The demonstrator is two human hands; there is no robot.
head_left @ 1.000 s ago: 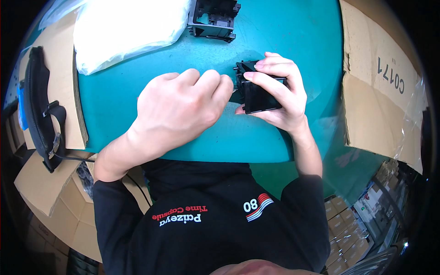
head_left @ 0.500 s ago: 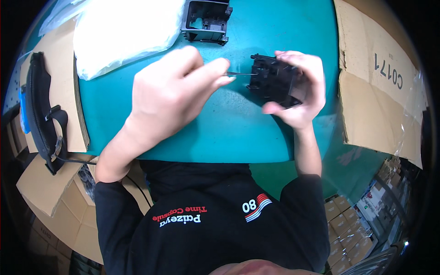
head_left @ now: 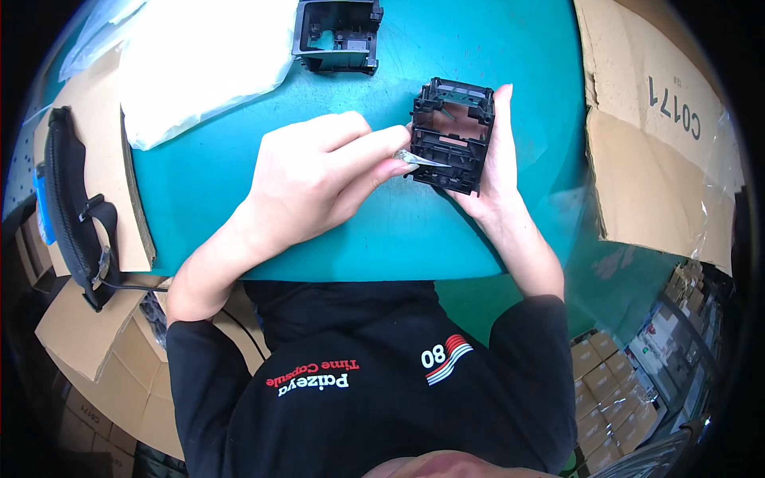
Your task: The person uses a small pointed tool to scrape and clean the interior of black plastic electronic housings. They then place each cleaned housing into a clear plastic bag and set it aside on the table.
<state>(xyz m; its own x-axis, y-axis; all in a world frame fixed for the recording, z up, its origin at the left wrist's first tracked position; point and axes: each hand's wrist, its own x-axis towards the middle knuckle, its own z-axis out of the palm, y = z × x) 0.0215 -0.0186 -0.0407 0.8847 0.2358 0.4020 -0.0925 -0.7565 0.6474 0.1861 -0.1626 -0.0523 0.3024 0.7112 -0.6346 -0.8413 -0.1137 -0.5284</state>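
Note:
My right hand (head_left: 496,163) cradles a black plastic frame part (head_left: 453,134) from below and the right side, open face up, over the teal table (head_left: 223,191). My left hand (head_left: 319,171) pinches a small silvery strip (head_left: 414,158) between thumb and forefinger, its tip touching the frame's left edge. A second black plastic housing (head_left: 337,33) lies on the table farther away, near the top.
A white plastic bag (head_left: 199,64) lies at the upper left. Cardboard sheets (head_left: 653,151) flank the table on the right and left. A black strap with a buckle (head_left: 76,215) rests on the left cardboard. Stacked cartons show at the lower right.
My right hand has turned the frame so its open face shows and moved it slightly right. My left hand, which covered the part, has drawn back and holds the silvery strip at its edge.

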